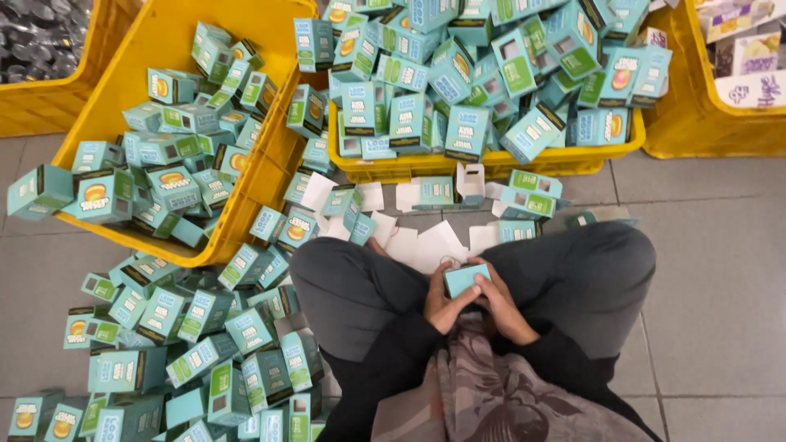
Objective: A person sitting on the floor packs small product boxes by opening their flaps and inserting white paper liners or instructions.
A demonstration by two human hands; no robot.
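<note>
Left hand (442,307): clasped on small teal box (465,278), 6 o'clock.
Right hand (503,307): clasped on same box.
Yellow crates (491,166): 12 o'clock, full of boxes.

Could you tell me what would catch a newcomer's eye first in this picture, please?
Small teal boxes are everywhere: heaped in two yellow crates at the top and piled on the tiled floor at lower left. In the middle, above crossed legs, the left hand and right hand hold one teal box between them.
</note>
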